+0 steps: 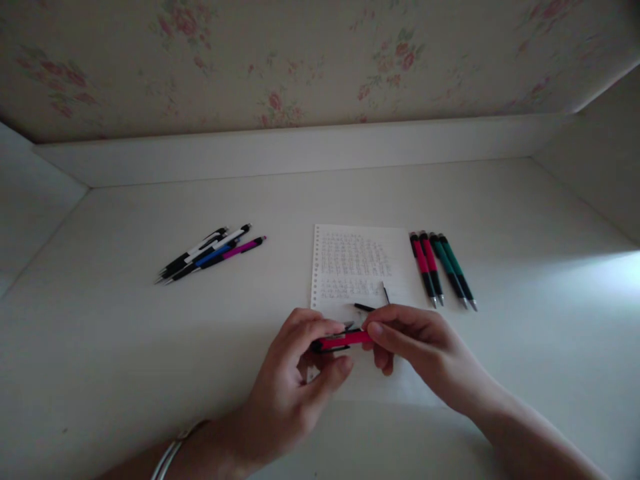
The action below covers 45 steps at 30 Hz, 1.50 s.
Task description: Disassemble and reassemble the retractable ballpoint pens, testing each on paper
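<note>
A pink pen barrel (pixel 340 342) with a black clip lies sideways between my two hands, above the lower part of a sheet of paper. My left hand (pixel 295 380) is closed around its black end, fingers above and thumb below. At the other end, my right hand (pixel 420 340) pinches the barrel between thumb and fingers. A small grey and black piece shows by my left fingertips, too blurred to name. Just beyond my right fingers are a black piece (pixel 363 307) and a thin dark stick (pixel 385 292), partly hidden by the hand.
The lined, handwritten sheet (pixel 400 253) lies on the white desk (pixel 150 360). Left of it is a loose pile of several pens (pixel 215 253) in white, blue and purple. Two pink pens (pixel 427 267) and two green pens (pixel 453 270) lie to the right. Walls border the desk.
</note>
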Each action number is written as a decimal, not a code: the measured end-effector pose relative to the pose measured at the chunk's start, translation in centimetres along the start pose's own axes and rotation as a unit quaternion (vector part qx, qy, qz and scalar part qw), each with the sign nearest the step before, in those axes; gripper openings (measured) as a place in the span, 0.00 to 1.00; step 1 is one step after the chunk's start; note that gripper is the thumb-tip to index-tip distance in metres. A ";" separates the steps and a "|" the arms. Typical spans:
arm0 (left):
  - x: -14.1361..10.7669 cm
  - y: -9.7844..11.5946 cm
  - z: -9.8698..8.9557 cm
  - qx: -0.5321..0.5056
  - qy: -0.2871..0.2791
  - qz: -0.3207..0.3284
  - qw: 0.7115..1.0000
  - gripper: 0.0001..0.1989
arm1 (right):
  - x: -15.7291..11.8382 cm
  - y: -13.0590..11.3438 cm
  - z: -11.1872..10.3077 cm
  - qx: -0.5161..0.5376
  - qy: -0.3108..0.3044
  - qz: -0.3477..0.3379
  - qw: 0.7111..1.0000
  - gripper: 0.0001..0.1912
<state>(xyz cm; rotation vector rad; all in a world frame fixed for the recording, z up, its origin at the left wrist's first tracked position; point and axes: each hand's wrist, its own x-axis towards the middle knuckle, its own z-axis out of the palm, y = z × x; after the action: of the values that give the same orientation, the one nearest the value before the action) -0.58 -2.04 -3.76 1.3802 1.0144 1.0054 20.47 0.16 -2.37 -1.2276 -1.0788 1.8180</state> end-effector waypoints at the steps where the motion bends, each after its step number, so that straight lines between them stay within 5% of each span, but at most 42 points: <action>1: 0.0 0.1 0.0 -0.032 0.010 -0.006 0.999 0.11 | 0.1 0.1 -0.1 0.040 -0.003 0.011 0.999 0.13; 6: -0.4 0.0 0.2 -0.125 0.025 -0.009 0.992 0.09 | 0.3 0.1 0.0 0.158 -0.025 0.068 0.985 0.13; 13: -0.9 -0.4 0.2 -0.106 0.045 0.021 0.993 0.08 | 0.5 -0.1 0.2 0.156 -0.020 0.101 0.982 0.15; 19: -0.7 -0.4 0.3 -0.072 0.075 0.061 0.993 0.07 | 0.3 -0.3 -0.2 -0.020 0.048 -0.011 0.999 0.14; 21: -0.4 -0.5 0.0 -0.033 0.088 0.081 0.992 0.07 | 0.2 -0.4 -0.4 -0.160 0.104 -0.111 0.975 0.09; 26: 0.5 -0.9 -1.6 0.208 0.073 0.197 0.955 0.12 | 0.3 -0.1 -1.2 -0.410 0.124 -0.326 0.843 0.07; 29: 0.7 -1.0 -2.2 0.347 0.014 0.279 0.895 0.15 | 0.5 0.3 -1.5 -0.489 0.101 -0.368 0.784 0.08; 32: 0.7 -0.8 -2.2 0.430 -0.025 0.288 0.855 0.14 | 0.5 0.7 -1.6 -0.548 0.087 -0.374 0.743 0.08; 36: 1.0 -0.6 -1.9 0.478 -0.034 0.270 0.835 0.10 | 0.5 0.9 -1.5 -0.579 0.090 -0.358 0.727 0.09; 45: 1.0 -0.9 -1.6 0.489 -0.043 0.228 0.841 0.10 | 0.4 0.7 -1.3 -0.585 0.108 -0.342 0.728 0.10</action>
<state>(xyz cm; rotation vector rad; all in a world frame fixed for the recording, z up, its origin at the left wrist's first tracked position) -1.87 -0.65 -4.52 2.5845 1.2166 0.7324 21.54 0.57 -3.39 -1.2945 -2.2660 0.2662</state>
